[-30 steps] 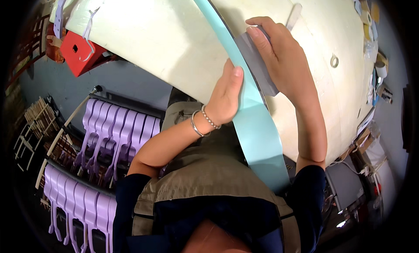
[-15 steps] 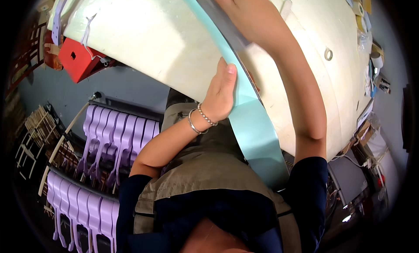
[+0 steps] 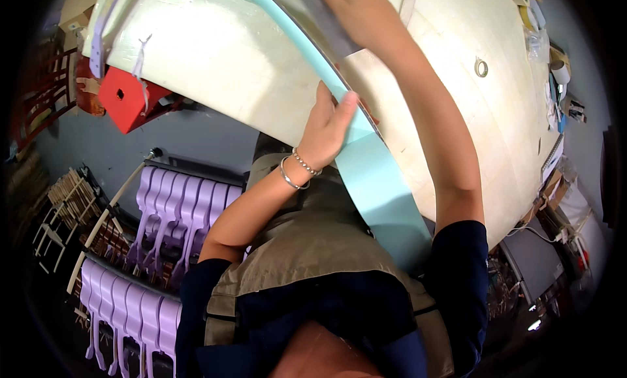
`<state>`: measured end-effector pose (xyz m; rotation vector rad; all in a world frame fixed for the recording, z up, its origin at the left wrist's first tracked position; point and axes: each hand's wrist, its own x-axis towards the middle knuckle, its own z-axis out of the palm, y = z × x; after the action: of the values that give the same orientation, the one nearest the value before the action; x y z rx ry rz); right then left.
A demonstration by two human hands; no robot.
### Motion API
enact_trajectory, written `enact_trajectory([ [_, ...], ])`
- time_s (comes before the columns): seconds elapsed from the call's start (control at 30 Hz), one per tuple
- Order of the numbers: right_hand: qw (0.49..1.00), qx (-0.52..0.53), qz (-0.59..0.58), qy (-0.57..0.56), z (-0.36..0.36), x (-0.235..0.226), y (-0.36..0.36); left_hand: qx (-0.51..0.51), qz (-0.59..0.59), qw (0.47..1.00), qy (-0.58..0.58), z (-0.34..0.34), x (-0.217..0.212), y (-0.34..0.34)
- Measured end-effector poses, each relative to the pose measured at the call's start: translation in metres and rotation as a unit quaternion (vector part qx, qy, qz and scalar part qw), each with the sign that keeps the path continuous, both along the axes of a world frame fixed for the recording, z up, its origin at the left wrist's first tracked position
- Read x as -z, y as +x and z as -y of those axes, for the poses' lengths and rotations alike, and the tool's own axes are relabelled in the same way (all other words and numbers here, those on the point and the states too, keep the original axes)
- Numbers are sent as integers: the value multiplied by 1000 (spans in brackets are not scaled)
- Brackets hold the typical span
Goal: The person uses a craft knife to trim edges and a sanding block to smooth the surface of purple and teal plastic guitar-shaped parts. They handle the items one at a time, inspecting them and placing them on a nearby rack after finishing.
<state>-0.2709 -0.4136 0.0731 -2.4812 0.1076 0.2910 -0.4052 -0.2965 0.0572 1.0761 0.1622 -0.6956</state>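
Observation:
A long curved light-teal piece [image 3: 381, 173] with a thin dark edge runs from beside my body up across the pale table. My left hand [image 3: 326, 126] grips it near its middle, thumb along the top face and the fingers partly hidden; a bracelet and a bangle circle that wrist. Past the piece's right edge, my right hand [image 3: 367, 15] is closed on a flat grey sheet [image 3: 330, 29], perhaps sandpaper. This sheet lies close to the teal piece's far stretch; the top of the picture cuts off part of the hand.
The pale table [image 3: 215, 71] carries a tape ring [image 3: 481, 67], a flat stick [image 3: 407, 10] and tape rolls [image 3: 528, 15] along its right edge. A red box [image 3: 130, 100] is by its left edge. Lower left, racks hold several purple curved parts [image 3: 130, 299].
My right hand has moved slightly up and left with the grey sheet. My left hand keeps its grip on the teal piece. The whole view has shifted a little.

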Motion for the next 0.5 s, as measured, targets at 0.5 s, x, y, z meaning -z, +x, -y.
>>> enact_trajectory([
  [0.5, 894, -181, 391, -120, 44, -172, -213, 24, 762, 500, 411, 34, -182, 100],
])
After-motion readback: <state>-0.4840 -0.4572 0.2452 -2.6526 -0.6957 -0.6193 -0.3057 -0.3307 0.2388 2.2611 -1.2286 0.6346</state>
